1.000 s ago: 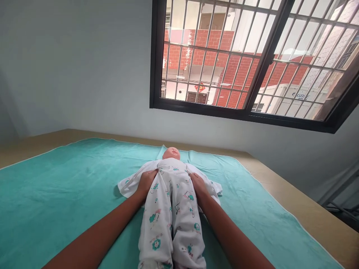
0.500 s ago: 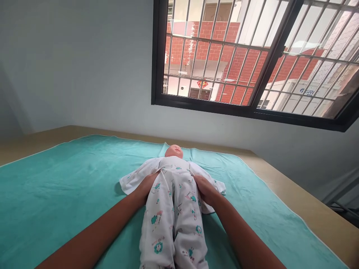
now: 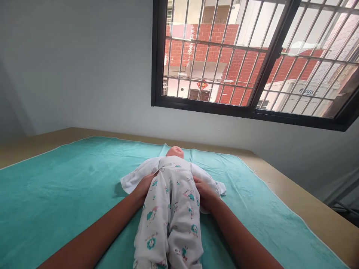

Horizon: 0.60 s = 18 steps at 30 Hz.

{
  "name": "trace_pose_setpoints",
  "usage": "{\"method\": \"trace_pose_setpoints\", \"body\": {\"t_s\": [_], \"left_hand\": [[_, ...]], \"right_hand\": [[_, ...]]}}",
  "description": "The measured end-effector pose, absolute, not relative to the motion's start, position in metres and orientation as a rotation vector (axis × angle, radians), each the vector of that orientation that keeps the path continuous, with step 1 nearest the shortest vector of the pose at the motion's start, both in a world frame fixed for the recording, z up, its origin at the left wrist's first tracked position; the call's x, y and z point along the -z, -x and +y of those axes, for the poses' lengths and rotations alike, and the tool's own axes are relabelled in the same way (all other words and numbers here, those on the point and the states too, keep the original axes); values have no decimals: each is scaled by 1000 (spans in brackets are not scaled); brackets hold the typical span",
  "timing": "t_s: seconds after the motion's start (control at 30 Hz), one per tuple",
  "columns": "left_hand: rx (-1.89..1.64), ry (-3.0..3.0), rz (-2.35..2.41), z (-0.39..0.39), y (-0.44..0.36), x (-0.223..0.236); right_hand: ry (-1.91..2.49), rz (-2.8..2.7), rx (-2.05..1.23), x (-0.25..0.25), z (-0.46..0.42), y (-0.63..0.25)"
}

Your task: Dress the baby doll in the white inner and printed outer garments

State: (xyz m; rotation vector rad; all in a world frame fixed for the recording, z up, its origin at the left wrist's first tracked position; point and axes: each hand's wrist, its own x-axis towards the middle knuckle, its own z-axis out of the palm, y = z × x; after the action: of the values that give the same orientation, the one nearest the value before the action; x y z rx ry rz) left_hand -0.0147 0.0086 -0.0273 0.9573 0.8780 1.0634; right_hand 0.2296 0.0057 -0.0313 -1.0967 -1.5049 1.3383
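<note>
In the head view, a doll (image 3: 174, 152) lies on its back on a turquoise cloth (image 3: 70, 194), its head at the far end and its legs reaching toward the camera and out of the bottom edge. It wears a white top (image 3: 146, 168), the sleeves spread out to both sides, and white trousers (image 3: 183, 205) printed with small green and pink figures. The left hand (image 3: 146, 185) is against the doll's hip on the picture's left, the thumb side near the waist of the trousers; its fingertips are hidden, so I cannot tell whether it grips the fabric. The right hand (image 3: 204, 192) rests at the opposite hip of the doll, fingers curled along the side of the trousers, partly out of sight; whether it holds cloth cannot be told either. Both forearms run along either side of the doll's legs. The turquoise cloth stretches well out around the doll, and beyond its edge shows a tan tabletop (image 3: 280, 175). Behind the doll's head rises a pale wall (image 3: 84, 71), and above and to the right of the head is a black-framed window (image 3: 202, 105) with metal bars.
</note>
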Motion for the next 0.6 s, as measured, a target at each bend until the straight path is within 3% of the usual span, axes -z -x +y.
{"method": "trace_pose_setpoints", "body": {"t_s": [0.4, 0.6], "left_hand": [[-976, -1131, 853, 14, 23, 27], [-1143, -1325, 1058, 15, 22, 32]], "right_hand": [[966, -1440, -1386, 34, 6, -230], [1153, -1524, -1052, 41, 7, -228]]}}
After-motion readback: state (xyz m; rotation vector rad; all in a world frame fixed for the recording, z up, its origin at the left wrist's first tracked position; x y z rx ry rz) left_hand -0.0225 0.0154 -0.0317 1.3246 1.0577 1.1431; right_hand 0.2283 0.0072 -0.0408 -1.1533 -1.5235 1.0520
